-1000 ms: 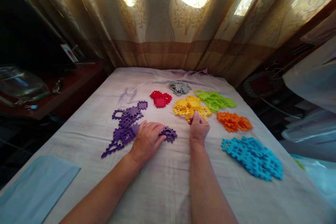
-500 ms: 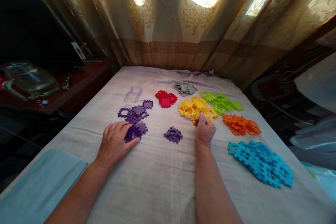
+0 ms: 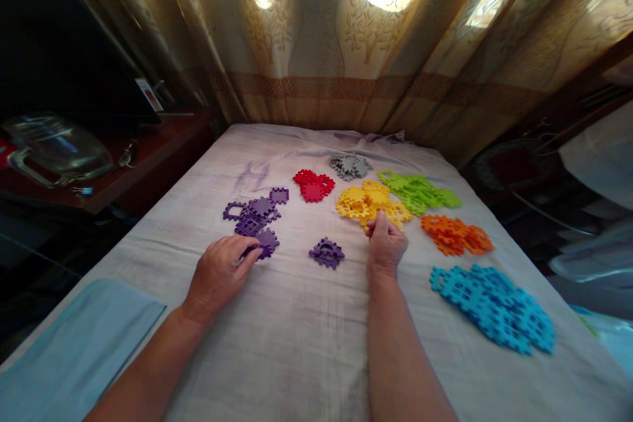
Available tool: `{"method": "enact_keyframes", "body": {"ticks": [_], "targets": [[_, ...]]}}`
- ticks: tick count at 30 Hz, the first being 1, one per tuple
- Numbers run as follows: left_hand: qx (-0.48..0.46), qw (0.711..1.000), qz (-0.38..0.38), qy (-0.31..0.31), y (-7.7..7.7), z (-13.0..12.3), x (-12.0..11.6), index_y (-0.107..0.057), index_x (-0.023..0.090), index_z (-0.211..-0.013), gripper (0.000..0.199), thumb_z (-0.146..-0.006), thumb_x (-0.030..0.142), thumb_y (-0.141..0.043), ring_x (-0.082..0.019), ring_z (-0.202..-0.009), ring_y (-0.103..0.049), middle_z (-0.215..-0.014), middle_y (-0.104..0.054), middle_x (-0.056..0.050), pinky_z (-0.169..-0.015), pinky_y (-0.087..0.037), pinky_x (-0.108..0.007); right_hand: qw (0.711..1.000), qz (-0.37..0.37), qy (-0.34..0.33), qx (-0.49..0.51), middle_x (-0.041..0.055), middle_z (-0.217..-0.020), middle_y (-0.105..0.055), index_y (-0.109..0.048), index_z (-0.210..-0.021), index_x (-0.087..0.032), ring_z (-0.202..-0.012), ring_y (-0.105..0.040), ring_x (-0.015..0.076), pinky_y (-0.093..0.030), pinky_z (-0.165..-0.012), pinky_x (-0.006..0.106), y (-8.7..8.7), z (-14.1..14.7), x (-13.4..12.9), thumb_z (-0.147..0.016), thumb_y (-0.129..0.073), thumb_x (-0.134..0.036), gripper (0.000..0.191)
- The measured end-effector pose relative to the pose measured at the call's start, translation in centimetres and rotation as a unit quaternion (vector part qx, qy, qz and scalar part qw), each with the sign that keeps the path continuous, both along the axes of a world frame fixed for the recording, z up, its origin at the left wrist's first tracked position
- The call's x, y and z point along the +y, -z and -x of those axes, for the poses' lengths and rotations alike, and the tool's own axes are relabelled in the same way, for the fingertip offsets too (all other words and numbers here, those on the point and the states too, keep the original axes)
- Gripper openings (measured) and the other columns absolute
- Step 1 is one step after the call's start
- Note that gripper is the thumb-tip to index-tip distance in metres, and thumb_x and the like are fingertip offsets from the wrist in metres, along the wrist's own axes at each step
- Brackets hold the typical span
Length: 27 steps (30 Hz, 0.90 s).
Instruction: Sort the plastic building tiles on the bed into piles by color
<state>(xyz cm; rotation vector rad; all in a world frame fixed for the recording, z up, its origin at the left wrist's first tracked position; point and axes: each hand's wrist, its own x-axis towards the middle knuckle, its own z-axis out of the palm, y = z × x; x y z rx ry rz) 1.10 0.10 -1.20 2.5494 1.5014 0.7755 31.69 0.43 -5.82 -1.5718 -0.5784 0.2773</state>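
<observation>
At purple pile edge, left hand, open sheet rightward

A flat surface draped in a pale, wrinkled cloth sheet bears heaps of notched plastic plates: a spread purple heap at left, a small purple cluster apart from it, then red, grey, yellow, lime-green, orange and turquoise heaps. A folded light-blue cloth lies near left.
</observation>
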Motion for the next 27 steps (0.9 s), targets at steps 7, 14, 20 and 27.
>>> {"method": "enact_keyframes", "body": {"ticks": [7, 14, 20, 27], "targets": [[-0.131, 0.981, 0.128, 0.059, -0.4, -6.6, 0.2, -0.070, 0.025, -0.104, 0.023, -0.089, 0.036, -0.056, -0.016, -0.080, -0.070, -0.090, -0.076, 0.000, -0.078, -0.054, -0.028, 1.000, 0.007, -0.001, -0.011, -0.0025, -0.041, -0.050, -0.060, -0.053, -0.020, -0.043, -0.046, 0.0128, -0.039, -0.051, 0.027, -0.2, 0.1, 0.0, -0.083, -0.049, -0.067, 0.056], [-0.103, 0.979, 0.149, 0.096, -0.2, -12.3, 0.9, -0.071, 0.025, -0.101, 0.019, -0.089, 0.030, -0.057, -0.017, -0.083, -0.068, -0.089, -0.075, -0.001, -0.079, -0.053, -0.029, 1.000, 0.001, -0.002, -0.007, -0.0020, -0.042, -0.051, -0.060, -0.053, -0.020, -0.044, -0.048, 0.0131, -0.040, -0.052, 0.027, -0.3, 0.1, 0.0, -0.083, -0.049, -0.067, 0.057], [-0.061, 0.986, 0.096, 0.118, 0.9, -13.4, 0.9, -0.070, 0.022, -0.104, 0.018, -0.090, 0.028, -0.059, -0.021, -0.093, -0.066, -0.098, -0.075, -0.005, -0.087, -0.051, -0.036, 1.000, -0.002, -0.005, -0.009, -0.0021, -0.043, -0.051, -0.060, -0.054, -0.020, -0.045, -0.049, 0.0134, -0.040, -0.053, 0.027, 0.0, 0.0, 0.0, -0.084, -0.048, -0.065, 0.055], [-0.053, 0.994, 0.017, 0.094, 1.7, -9.3, 2.0, -0.068, 0.023, -0.109, 0.023, -0.092, 0.031, -0.055, -0.022, -0.102, -0.065, -0.106, -0.073, -0.006, -0.094, -0.050, -0.039, 1.000, 0.001, -0.003, -0.017, -0.0021, -0.043, -0.051, -0.060, -0.054, -0.020, -0.046, -0.049, 0.0133, -0.041, -0.054, 0.027, 0.3, -0.1, 0.1, -0.084, -0.047, -0.064, 0.055]]}}
